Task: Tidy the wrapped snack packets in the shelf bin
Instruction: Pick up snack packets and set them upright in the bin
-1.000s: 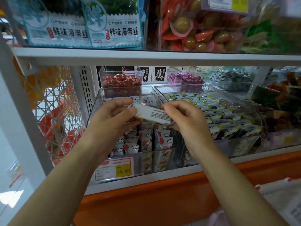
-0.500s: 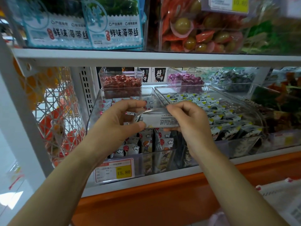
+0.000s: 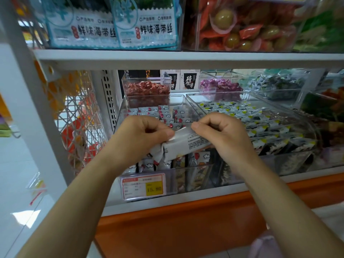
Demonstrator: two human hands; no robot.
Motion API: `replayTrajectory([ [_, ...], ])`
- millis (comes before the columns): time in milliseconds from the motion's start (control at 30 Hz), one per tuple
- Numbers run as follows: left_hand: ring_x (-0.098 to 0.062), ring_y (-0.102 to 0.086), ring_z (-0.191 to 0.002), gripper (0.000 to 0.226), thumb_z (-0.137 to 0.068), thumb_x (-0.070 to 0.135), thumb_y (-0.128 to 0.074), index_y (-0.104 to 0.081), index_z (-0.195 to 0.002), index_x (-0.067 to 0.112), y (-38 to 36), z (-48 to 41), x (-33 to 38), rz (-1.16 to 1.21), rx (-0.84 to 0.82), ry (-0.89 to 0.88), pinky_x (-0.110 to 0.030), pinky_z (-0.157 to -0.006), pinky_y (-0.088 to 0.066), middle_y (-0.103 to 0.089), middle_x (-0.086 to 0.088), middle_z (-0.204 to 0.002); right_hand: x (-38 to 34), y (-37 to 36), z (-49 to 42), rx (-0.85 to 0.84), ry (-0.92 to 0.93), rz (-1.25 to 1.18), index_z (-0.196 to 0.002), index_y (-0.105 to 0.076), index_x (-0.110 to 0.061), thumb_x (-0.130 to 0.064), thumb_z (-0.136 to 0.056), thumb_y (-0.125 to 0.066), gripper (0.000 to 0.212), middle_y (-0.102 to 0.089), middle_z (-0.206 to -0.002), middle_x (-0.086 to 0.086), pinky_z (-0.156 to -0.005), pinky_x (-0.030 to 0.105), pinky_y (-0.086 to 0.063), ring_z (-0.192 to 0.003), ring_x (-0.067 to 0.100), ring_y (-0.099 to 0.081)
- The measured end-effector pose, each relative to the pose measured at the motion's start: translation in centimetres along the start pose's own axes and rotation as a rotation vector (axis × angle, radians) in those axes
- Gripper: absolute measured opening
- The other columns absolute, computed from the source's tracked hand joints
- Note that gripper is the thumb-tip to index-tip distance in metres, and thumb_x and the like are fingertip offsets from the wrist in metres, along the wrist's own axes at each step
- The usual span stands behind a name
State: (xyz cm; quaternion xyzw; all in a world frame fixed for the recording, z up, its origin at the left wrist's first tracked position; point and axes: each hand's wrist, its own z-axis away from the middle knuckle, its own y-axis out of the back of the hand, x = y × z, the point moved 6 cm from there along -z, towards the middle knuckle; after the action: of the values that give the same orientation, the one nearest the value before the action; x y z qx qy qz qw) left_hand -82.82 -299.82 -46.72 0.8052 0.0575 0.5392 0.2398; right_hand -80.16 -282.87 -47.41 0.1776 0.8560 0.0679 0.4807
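Two hands: both are gripping one snack packet. The left hand is pinching its crumpled left end between thumb and curled fingers, and the right hand is pinching the right end the same way.
Packet position: it is hovering lengthwise just above the front half of the shelf bin, printed back facing up and left end dipping lower.
Bin contents: cloud-print packets are standing upright at the front of the shelf bin; more are lying in rows toward its rear.
Step in hand (judgement): the packet is probably being smoothed or turned before being slotted into a row.
Risk, tearing: the hands are pulling on opposite ends, so too much tension could be splitting the wrapper at the creased left end.
Risk, dropping: both grips are fingertip pinches on slick film. A slip would be sending the packet onto the upright row, tipping it askew, or out over the bin's front.
Risk, mixing: the neighbouring bin is sitting just right of the shelf bin, under the right hand. A packet let go there would be landing among different stock.
Risk, nudging: both forearms are crossing the front of the shelf bin near its price tag, so a low reach could be shoving the bin.
Unclear: the hands are hiding any open slot.
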Motion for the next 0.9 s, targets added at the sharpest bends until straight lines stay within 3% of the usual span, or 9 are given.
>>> replayTrajectory([
  [67,0.0,-0.05,-0.044,0.015,-0.08,0.024,-0.067,-0.073,-0.066,0.024,0.2,0.0,0.2,-0.026,-0.009,-0.032,-0.009,-0.044,-0.042,-0.066,0.008,-0.056,0.0,-0.1,0.1,-0.019,-0.02,-0.069,-0.066,-0.066,-0.014,-0.015,-0.087,-0.062,0.021,-0.06,-0.057,-0.012,-0.048,0.013,-0.045,-0.054,-0.002,-0.057],
  [200,-0.003,-0.056,-0.049,0.014,-0.08,0.034,-0.063,-0.072,-0.075,0.024,0.1,0.0,0.3,-0.003,-0.016,-0.051,-0.011,-0.046,-0.044,-0.066,0.01,-0.06,0.3,0.1,0.3,0.059,-0.023,-0.035,-0.067,-0.066,-0.016,-0.019,-0.088,-0.063,0.021,-0.059,-0.063,0.002,-0.059,0.042,-0.055,-0.065,0.021,-0.06],
  [267,0.0,-0.059,-0.056,0.02,-0.074,0.044,-0.06,-0.069,-0.084,0.029,-0.7,0.1,0.1,0.016,-0.096,-0.025,-0.009,-0.049,-0.045,-0.067,0.014,-0.067,0.3,0.0,0.4,0.114,0.011,-0.011,-0.07,-0.066,-0.017,-0.02,-0.088,-0.063,0.018,-0.062,-0.067,0.004,-0.062,0.033,-0.052,-0.067,0.021,-0.06],
  [333,0.0,-0.064,-0.066,0.019,-0.074,0.038,-0.066,-0.065,-0.092,0.032,-1.2,0.1,-0.1,0.006,-0.151,-0.002,-0.009,-0.056,-0.049,-0.068,0.011,-0.078,0.3,-0.1,0.3,0.107,0.019,0.003,-0.073,-0.067,-0.018,-0.021,-0.087,-0.064,0.015,-0.064,-0.069,0.003,-0.059,0.023,-0.049,-0.066,0.016,-0.061],
  [433,-0.002,-0.065,-0.073,0.017,-0.081,0.021,-0.067,-0.064,-0.095,0.029,-0.9,0.0,-0.2,0.012,-0.144,-0.02,-0.013,-0.061,-0.052,-0.068,0.008,-0.084,0.7,0.2,-0.1,-0.031,-0.082,-0.05,-0.071,-0.068,-0.013,-0.021,-0.086,-0.064,0.017,-0.067,-0.068,0.005,-0.056,0.026,-0.056,-0.065,0.019,-0.066],
  [567,-0.005,-0.065,-0.082,0.018,-0.081,0.018,-0.067,-0.066,-0.096,0.029,-0.6,0.0,0.0,0.033,-0.146,-0.045,-0.016,-0.07,-0.054,-0.069,0.007,-0.093,1.0,0.5,-0.1,-0.199,-0.198,-0.211,-0.068,-0.065,-0.008,-0.011,-0.087,-0.059,0.02,-0.069,-0.064,-0.002,-0.049,0.026,-0.056,-0.063,0.014,-0.069],
  [733,-0.001,-0.064,-0.081,0.018,-0.081,0.017,-0.066,-0.066,-0.093,0.03,-0.8,-0.1,0.2,0.044,-0.142,-0.063,-0.011,-0.066,-0.051,-0.069,0.01,-0.09,1.3,0.5,0.0,-0.204,-0.244,-0.266,-0.067,-0.065,-0.007,-0.009,-0.085,-0.059,0.02,-0.069,-0.064,-0.001,-0.047,0.026,-0.056,-0.063,0.014,-0.069],
  [833,0.002,-0.063,-0.076,0.014,-0.078,0.03,-0.064,-0.065,-0.091,0.033,-0.7,0.0,0.3,0.06,-0.133,-0.069,-0.008,-0.061,-0.047,-0.068,0.014,-0.087,1.8,0.6,0.0,-0.16,-0.271,-0.303,-0.07,-0.066,-0.005,-0.009,-0.088,-0.058,0.02,-0.07,-0.064,0.001,-0.046,0.025,-0.055,-0.062,0.016,-0.07],
  [900,0.001,-0.064,-0.08,0.025,-0.071,0.037,-0.064,-0.064,-0.096,0.035,-0.7,0.2,0.3,0.053,-0.16,-0.063,-0.009,-0.064,-0.049,-0.069,0.015,-0.089,2.3,0.9,0.0,-0.096,-0.304,-0.33,-0.073,-0.067,-0.005,-0.011,-0.088,-0.058,0.019,-0.071,-0.066,0.002,-0.046,0.023,-0.055,-0.061,0.018,-0.07],
])
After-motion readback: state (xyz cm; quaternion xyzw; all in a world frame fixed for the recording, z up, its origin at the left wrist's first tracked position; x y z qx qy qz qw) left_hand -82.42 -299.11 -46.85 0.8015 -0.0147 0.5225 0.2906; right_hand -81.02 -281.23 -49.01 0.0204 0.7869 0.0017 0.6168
